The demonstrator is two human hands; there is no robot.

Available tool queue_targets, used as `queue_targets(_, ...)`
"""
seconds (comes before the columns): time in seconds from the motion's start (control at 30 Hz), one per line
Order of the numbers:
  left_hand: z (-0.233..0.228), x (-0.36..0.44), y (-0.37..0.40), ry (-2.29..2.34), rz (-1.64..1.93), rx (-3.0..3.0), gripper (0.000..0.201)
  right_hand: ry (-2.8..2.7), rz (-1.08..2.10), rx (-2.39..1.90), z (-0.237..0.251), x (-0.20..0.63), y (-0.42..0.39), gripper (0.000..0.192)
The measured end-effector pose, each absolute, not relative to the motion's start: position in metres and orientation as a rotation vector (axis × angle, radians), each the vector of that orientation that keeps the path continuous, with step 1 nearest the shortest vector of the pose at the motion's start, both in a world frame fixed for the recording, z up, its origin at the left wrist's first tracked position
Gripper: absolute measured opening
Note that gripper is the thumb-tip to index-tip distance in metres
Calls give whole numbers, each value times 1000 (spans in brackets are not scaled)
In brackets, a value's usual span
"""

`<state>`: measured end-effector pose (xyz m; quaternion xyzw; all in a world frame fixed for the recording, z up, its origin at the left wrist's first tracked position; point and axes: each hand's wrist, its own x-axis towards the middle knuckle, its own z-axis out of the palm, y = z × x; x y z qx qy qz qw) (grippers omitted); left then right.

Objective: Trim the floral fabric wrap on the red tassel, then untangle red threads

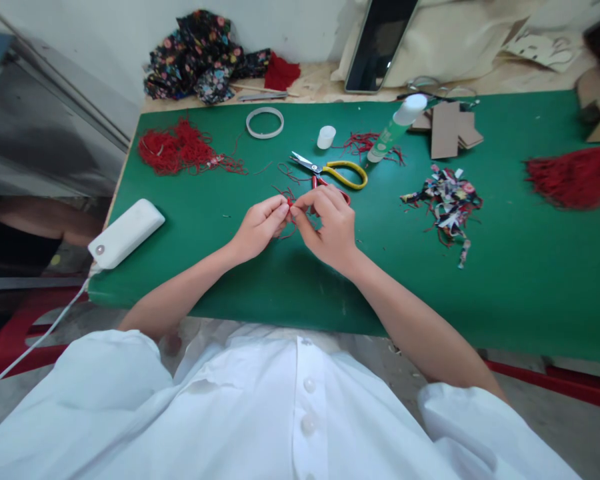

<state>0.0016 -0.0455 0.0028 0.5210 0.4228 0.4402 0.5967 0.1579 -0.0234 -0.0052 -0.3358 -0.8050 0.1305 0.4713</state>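
1. The left hand (260, 227) and the right hand (327, 223) meet over the green mat (280, 280), just on the near side of the scissors (330, 172).
2. Both hands pinch a small piece of red thread (291, 203) between thumb and fingertips; the thread sits where the fingertips touch, and most of it is hidden by the fingers, so its shape is hard to make out.
3. The red handle loop of the scissors is partly covered by the right hand; the yellow loop and the blades show clearly.
4. Far-left of the scissors lies a loose pile of red thread (183, 148), with a white ring (265, 123) between the two.
5. Just beyond the scissors stands a small white cap (326, 137), and to the right of it lies a tilted glue bottle (395, 128) over more red strands.
6. Right of the scissors lies a heap of patterned fabric scraps (447, 200); further right, a red tassel bundle (577, 177) is cut off by the picture's edge.
7. Well left of the scissors, a white power bank (126, 233) rests at the mat's edge, its cable running out of view.
8. Beyond the mat, a dark screen (380, 40) leans, its top cropped.
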Motion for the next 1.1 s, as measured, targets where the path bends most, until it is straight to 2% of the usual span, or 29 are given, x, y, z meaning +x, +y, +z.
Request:
queue_targets(0.37,3,-2,-45,1039,1019,1359,42,-1968,271,-837,-8,157,-22,20)
queue_targets(0.77,2,-2,-44,1021,994,1364,47,-2006,308,-814,-9,161,-21,15)
queue_targets(0.9,0,-1,-44,979,965,1310,51,-2196,114,-800,-7,164,-18,28)
queue_targets(1.1,6,3,-44,937,914,1227,55,-2372,-211,-790,-6,169,-14,35)
